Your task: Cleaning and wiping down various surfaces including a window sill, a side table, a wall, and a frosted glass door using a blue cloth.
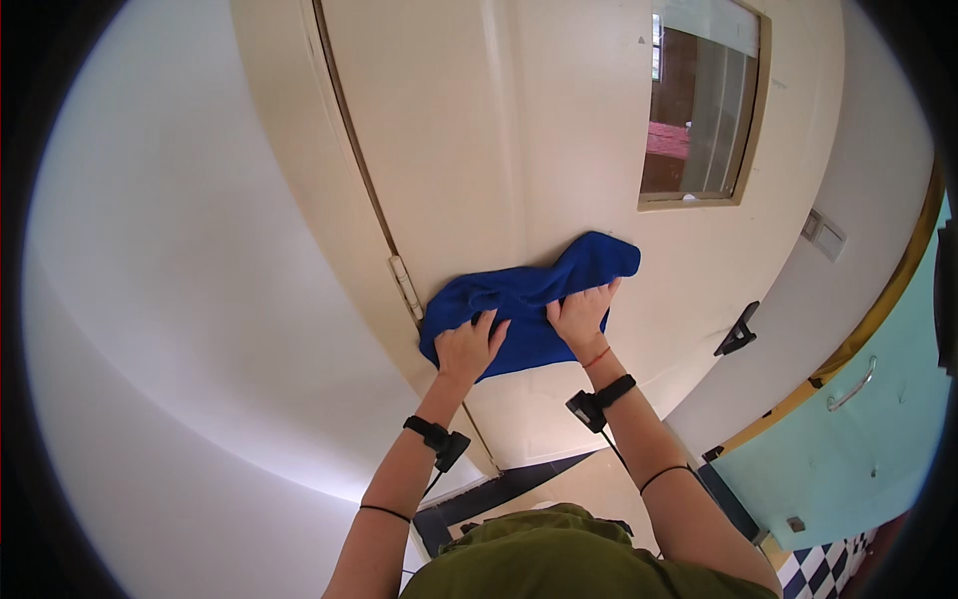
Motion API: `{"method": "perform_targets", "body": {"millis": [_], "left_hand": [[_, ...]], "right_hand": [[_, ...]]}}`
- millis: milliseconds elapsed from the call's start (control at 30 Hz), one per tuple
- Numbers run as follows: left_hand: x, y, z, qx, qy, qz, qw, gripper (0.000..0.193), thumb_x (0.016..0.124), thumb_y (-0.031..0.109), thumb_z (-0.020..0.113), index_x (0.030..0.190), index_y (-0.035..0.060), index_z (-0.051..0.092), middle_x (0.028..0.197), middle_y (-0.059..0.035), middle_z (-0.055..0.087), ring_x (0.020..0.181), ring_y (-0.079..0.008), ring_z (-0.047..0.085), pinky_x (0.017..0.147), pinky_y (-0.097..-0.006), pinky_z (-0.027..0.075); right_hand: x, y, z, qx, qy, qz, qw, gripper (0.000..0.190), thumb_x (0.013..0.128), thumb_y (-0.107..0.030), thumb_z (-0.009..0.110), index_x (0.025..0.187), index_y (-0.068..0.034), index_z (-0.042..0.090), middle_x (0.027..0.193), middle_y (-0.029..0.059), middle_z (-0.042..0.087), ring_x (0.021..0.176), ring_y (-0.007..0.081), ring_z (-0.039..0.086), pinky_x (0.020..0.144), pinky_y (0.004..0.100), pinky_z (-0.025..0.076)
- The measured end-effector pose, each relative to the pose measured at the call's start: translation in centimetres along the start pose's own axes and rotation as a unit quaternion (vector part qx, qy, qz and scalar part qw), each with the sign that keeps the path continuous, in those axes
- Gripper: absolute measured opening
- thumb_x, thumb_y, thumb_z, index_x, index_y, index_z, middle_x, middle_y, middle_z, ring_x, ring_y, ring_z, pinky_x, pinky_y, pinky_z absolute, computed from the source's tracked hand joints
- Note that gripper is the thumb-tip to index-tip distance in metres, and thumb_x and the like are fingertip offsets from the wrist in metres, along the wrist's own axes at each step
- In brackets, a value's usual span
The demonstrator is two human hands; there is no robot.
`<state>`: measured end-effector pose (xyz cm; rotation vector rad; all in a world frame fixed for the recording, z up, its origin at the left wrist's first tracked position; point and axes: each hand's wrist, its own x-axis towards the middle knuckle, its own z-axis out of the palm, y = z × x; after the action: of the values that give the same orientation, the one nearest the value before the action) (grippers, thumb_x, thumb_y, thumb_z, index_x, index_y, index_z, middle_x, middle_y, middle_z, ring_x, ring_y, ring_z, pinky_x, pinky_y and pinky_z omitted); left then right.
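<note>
A blue cloth (524, 329) lies spread and wrinkled against a cream door (449, 112), below the level of its window. On the cloth's left part rests my left hand (465, 348), its fingers bent over a fold near the hinge (406, 288). My right hand (585, 314) holds the cloth's right part, with fingertips tucked under the upper fold. One corner of the cloth sticks up beyond the right hand. Part of the fingers of both hands is hidden by the fabric.
A glazed window (696, 112) sits in the upper right of the door. To the right are a black door handle (737, 329), a wall switch (825, 233) and a turquoise door (861, 449) with a metal pull handle (853, 385). A white wall (172, 224) curves along the left.
</note>
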<state>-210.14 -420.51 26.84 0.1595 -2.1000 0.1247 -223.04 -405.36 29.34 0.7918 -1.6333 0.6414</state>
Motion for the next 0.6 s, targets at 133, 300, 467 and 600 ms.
{"method": "perform_targets", "body": {"millis": [133,300,467,600], "left_hand": [[-0.2,-0.1,-0.2,-0.001,0.001,-0.004,1.0,0.039,0.082,0.041,0.063,0.113,0.0182,0.061,0.07,-0.0079,0.062,0.049,-0.026,0.058,0.043,-0.0369,0.045],[0.2,0.3,-0.9,0.013,0.007,0.007,1.0,0.039,0.083,0.04,0.062,0.115,0.0187,0.061,0.063,-0.0082,0.059,0.047,-0.0257,0.058,0.043,-0.0368,0.045],[1.0,0.4,-1.7,0.009,0.058,0.036,0.998,0.037,0.083,0.041,0.062,0.114,0.0206,0.061,0.056,-0.0071,0.055,0.042,-0.0235,0.055,0.04,-0.0356,0.043],[1.4,0.7,-2.0,0.035,0.052,0.043,0.997,0.035,0.083,0.041,0.061,0.112,0.0212,0.062,0.054,-0.0056,0.054,0.041,-0.0227,0.055,0.039,-0.0348,0.043]], "right_hand": [[0.2,-0.5,-0.2,0.013,0.005,-0.006,1.0,0.058,0.076,-0.037,0.06,0.117,0.003,0.055,0.126,0.0228,0.051,0.116,0.0419,0.045,0.099,0.059,0.023],[0.3,-0.5,-0.4,0.029,0.023,-0.006,0.999,0.06,0.076,-0.037,0.06,0.12,0.003,0.054,0.126,0.0226,0.05,0.115,0.0419,0.045,0.099,0.0578,0.023],[0.2,-0.6,-0.2,0.038,0.02,-0.024,0.999,0.059,0.076,-0.036,0.059,0.121,0.002,0.053,0.126,0.0222,0.05,0.116,0.0414,0.044,0.098,0.0572,0.024],[0.3,-0.6,-0.5,0.053,0.042,-0.04,0.997,0.059,0.075,-0.036,0.058,0.12,0.002,0.053,0.125,0.0226,0.05,0.115,0.0414,0.045,0.098,0.0573,0.024]]}}
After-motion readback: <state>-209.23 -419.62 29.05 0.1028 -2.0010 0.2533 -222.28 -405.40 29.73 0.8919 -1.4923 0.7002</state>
